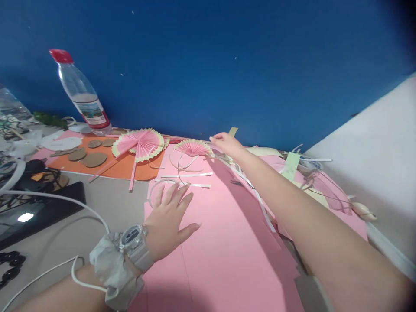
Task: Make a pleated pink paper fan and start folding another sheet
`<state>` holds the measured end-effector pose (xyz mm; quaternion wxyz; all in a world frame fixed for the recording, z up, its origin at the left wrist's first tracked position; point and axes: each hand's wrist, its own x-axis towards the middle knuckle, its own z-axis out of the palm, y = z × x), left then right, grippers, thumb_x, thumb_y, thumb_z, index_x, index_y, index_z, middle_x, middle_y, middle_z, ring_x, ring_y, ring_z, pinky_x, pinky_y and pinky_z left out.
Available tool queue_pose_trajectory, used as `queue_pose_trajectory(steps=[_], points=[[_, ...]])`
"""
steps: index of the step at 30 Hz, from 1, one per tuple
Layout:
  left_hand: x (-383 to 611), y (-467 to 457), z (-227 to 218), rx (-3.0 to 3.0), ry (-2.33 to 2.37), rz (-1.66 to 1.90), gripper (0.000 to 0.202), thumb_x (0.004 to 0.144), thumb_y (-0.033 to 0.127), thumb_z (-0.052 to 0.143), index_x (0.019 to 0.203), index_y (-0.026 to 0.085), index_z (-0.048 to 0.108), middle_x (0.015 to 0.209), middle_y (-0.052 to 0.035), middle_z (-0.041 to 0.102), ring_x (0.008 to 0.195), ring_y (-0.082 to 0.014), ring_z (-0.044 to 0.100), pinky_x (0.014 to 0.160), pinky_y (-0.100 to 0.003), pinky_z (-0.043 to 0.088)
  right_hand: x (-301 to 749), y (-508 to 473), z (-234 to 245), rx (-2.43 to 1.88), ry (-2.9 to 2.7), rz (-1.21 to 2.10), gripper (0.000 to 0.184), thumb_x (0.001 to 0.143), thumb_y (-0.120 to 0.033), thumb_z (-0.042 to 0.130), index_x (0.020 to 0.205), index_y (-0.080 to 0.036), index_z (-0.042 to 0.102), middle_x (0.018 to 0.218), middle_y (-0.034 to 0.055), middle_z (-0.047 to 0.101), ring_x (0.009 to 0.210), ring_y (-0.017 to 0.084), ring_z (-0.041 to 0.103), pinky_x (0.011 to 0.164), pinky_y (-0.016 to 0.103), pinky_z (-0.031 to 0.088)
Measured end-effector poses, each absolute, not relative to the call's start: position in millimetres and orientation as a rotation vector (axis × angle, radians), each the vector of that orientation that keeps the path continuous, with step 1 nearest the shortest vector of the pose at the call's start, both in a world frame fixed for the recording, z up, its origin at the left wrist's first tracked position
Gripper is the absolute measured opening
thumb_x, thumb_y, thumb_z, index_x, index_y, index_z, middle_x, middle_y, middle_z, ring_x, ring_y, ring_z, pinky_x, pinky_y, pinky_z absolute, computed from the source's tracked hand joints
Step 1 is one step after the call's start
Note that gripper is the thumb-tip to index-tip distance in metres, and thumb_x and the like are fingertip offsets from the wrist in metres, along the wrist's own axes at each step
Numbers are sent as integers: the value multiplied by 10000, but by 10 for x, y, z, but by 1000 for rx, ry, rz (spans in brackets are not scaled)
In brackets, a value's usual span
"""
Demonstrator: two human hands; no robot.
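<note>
My left hand [169,223], wearing a watch [132,237] and a scrunchie [108,262], lies with fingers spread over a pink paper sheet [221,247]. Its fingertips are close to thin white paper strips [195,175] and a pale curled strip [151,195]. Farther out, my right hand [229,145] reaches toward the blue wall with thumb and fingers drawn together; whatever is between them is hidden or too small to name. A yellow-green paper piece [233,131] sticks up behind it. Just left of it lies a small pleated pink-and-yellow paper fan [193,147].
A larger pink fan [146,147] with two sticks and several cardboard discs [93,160] lie on orange paper [146,172]. A red-capped bottle [84,99] stands by the wall. Paper scraps [290,165] are piled right; a black device [42,212] and white cable [81,203] lie left.
</note>
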<state>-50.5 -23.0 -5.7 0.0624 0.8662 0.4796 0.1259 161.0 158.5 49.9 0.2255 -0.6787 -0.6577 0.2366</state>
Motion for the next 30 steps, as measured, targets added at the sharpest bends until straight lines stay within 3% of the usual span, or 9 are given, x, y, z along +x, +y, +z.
queue_pose_trajectory(steps=[10, 15, 20, 23, 25, 28, 30], points=[[-516, -225, -40, 2549, 1427, 388, 597, 876, 569, 483, 1303, 153, 509, 1473, -114, 417, 1383, -348, 267, 1122, -628, 132, 1325, 1835, 405, -1889, -1851, 781, 284, 913, -359, 566, 1096, -144, 594, 1056, 59, 630, 874, 163, 629, 752, 353, 543], [-512, -228, -62, 2571, 1405, 405, 589, 891, 575, 458, 1302, 156, 503, 1462, -115, 431, 1382, -342, 269, 1124, -620, 122, 1494, 1702, 704, -1645, -1834, 565, 225, 879, -383, 584, 917, -161, 586, 845, 1, 603, 763, 130, 550, 693, 264, 432], [-519, -234, -2, 2564, 1330, 533, 522, 880, 524, 514, 1270, 177, 494, 1407, -116, 473, 1343, -346, 310, 1107, -618, 154, 1721, 1290, 1080, -1492, -1790, 494, 260, 841, -462, 589, 884, -207, 563, 769, -16, 566, 686, 130, 516, 642, 260, 388], [-521, -274, 64, 2430, 1326, 791, 356, 867, 460, 546, 1075, 172, 518, 1163, -116, 576, 1121, -296, 483, 973, -515, 377, 1778, 834, 1100, -1501, -1829, 716, 272, 783, -474, 657, 846, -220, 580, 767, -11, 600, 658, 140, 544, 613, 262, 420], [-510, -322, 93, 2292, 1385, 1009, 248, 871, 419, 535, 932, 186, 478, 985, -91, 567, 943, -245, 520, 826, -423, 450, 1794, 496, 993, -1470, -1834, 1069, 281, 765, -478, 678, 828, -222, 579, 742, -13, 595, 650, 151, 579, 604, 270, 469], [-477, -391, 117, 2142, 1382, 1177, 320, 847, 436, 575, 1001, 182, 454, 1036, -113, 538, 957, -238, 507, 746, -353, 468, 1814, 44, 737, -1446, -1731, 1463, 283, 758, -464, 694, 806, -210, 580, 689, -34, 550, 620, 130, 569, 570, 245, 471], [-451, -409, 132, 2121, 1261, 1039, 445, 799, 485, 636, 1080, 175, 484, 1073, -112, 559, 961, -234, 519, 763, -339, 465, 1834, -177, 576, -1432, -1610, 1526, 304, 752, -469, 701, 781, -201, 559, 657, -50, 509, 583, 104, 519, 538, 221, 443]])
